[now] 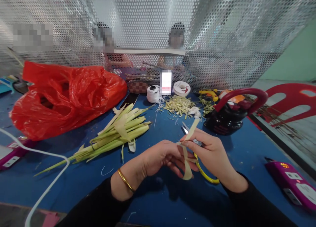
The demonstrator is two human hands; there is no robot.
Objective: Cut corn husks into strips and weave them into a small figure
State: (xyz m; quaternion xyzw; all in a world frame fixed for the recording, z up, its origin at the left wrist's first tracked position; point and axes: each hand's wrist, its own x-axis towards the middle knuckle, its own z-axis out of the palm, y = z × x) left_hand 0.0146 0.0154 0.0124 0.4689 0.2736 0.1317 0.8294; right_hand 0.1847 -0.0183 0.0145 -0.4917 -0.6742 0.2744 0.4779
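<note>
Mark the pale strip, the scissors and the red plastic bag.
Pale strip [188, 173]: head view, on the broad lower bend.
Scissors [209, 180]: head view, on the curve of the yellow handle.
Red plastic bag [81, 95]: head view, on its crumpled middle.

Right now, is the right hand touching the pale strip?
Touching. The head view shows the right hand pinching the pale strip between thumb and forefinger.

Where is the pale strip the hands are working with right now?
In the head view, the pale strip is right of centre, pinched by the right hand and crossing the fingers of the left hand, beside the scissors.
</note>
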